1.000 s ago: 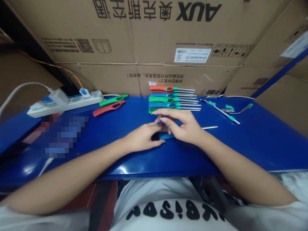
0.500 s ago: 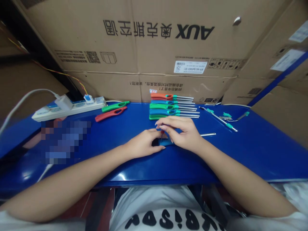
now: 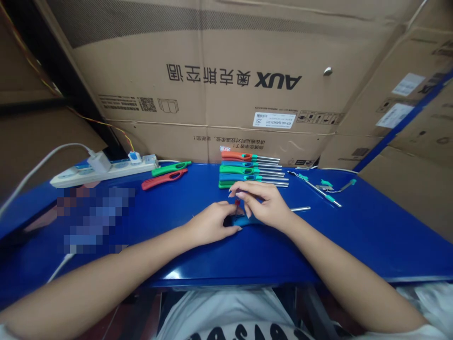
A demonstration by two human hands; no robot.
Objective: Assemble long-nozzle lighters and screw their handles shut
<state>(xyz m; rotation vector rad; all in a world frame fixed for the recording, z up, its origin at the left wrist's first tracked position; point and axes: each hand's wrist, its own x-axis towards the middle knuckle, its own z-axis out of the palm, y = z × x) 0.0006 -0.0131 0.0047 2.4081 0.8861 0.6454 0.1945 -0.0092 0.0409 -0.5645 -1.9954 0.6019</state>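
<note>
A blue long-necked lighter (image 3: 244, 221) lies on the blue table, its metal tube pointing right from under my right wrist. My left hand (image 3: 212, 224) grips the handle's left end between thumb and fingers. Above that end, my right hand (image 3: 264, 203) pinches a small screwdriver (image 3: 237, 203) with a red handle. The screwdriver stands upright, its thin shaft reaching down to the lighter handle. Its top is partly covered by my fingers, and the tip's exact contact point cannot be made out.
Behind my hands lie several stacked lighters (image 3: 237, 169). Green (image 3: 170, 168) and red handle pieces (image 3: 164, 179) lie left, near a power strip (image 3: 123, 167). A loose metal tube (image 3: 314, 189) and small teal parts (image 3: 327, 183) are at right. A large carton (image 3: 212, 108) stands behind.
The camera view has tilted up a little, so the scene sits lower. Both hands keep their places on the lighter, and the screwdriver stays upright.
</note>
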